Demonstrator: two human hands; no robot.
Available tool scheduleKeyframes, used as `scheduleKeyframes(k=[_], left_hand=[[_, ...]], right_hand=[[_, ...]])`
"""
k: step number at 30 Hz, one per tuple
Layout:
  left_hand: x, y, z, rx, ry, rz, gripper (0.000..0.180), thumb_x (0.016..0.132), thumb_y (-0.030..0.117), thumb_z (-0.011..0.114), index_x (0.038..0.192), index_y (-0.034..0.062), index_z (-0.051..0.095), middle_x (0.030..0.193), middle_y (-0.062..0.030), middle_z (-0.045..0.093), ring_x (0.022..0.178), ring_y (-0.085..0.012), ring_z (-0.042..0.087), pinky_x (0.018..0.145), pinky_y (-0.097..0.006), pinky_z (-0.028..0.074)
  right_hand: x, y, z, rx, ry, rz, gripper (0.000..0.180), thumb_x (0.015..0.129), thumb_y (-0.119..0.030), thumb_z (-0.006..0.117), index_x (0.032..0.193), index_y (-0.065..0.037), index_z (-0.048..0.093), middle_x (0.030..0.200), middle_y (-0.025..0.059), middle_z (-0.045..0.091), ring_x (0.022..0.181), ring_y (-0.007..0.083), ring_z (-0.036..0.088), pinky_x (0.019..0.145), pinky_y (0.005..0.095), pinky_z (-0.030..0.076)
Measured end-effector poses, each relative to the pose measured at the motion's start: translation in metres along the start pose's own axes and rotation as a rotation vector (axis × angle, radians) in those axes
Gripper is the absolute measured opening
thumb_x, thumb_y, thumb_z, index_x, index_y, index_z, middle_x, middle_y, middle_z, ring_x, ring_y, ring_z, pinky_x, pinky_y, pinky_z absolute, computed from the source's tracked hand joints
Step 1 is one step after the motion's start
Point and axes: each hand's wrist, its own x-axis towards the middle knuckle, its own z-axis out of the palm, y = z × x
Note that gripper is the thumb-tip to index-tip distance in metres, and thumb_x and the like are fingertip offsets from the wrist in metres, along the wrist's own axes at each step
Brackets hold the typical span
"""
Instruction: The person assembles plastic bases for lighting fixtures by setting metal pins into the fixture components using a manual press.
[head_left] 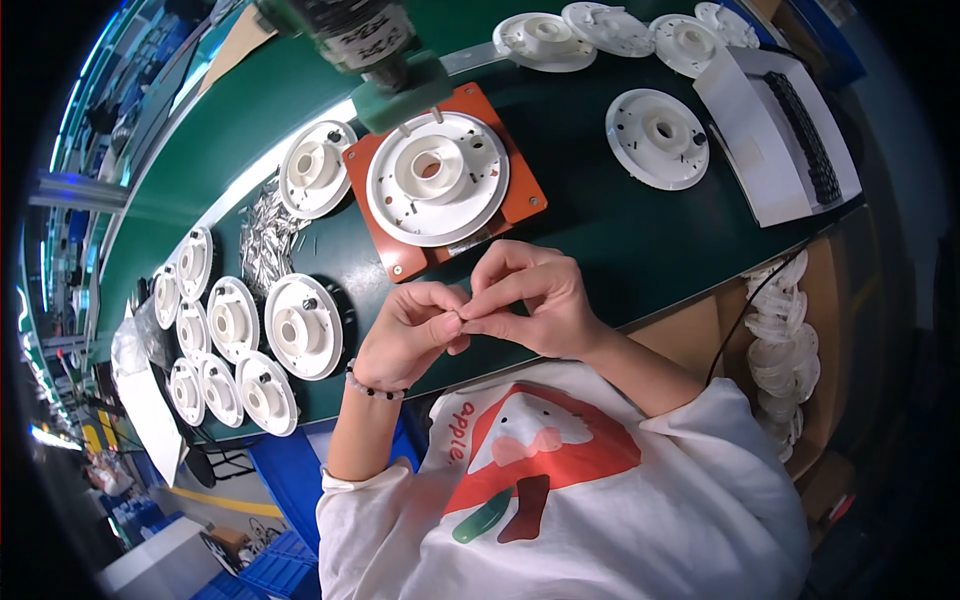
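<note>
My left hand (412,335) and my right hand (535,300) meet in front of my chest, fingertips pinched together. Whatever sits between them is too small to make out. Just beyond them, a white round plastic part (440,180) with a raised hub lies on an orange fixture plate (522,190). A green press head (402,95) with short metal pins hangs over that part's far edge. Left of the fixture another white plastic part (316,170) leans near a pile of thin silvery metal pieces (268,240).
Several white round parts (303,327) cover the bench's left end. One more white part (657,139) lies at right, beside a white box (745,140) holding a black strip (803,135). Others line the back. A cardboard box (830,330) of white plastic pieces stands below the right edge.
</note>
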Motion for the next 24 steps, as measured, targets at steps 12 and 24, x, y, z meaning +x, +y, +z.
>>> scheduleKeyframes(k=[12,24], left_hand=[[0.021,0.018,-0.021,0.439,0.317,0.659,0.011,0.083,0.003,0.056,0.092,-0.0031,0.058,0.083,-0.0081,0.057,0.067,-0.0123,0.052,0.059,-0.024,0.043],[0.029,0.019,-0.044,0.62,0.54,0.717,0.015,0.085,0.001,0.053,0.099,-0.0016,0.057,0.084,-0.0099,0.062,0.069,-0.0137,0.058,0.059,-0.021,0.049]], right_hand=[[0.096,0.019,-0.073,-0.623,0.209,-0.078,0.009,0.073,-0.006,0.066,0.079,0.001,0.064,0.07,0.008,0.064,0.059,0.0131,0.06,0.055,0.0238,0.048],[0.116,0.049,-0.061,-0.745,-0.069,-0.064,0.007,0.068,-0.004,0.062,0.074,-0.003,0.064,0.068,0.011,0.063,0.062,0.024,0.061,0.059,0.0308,0.049]])
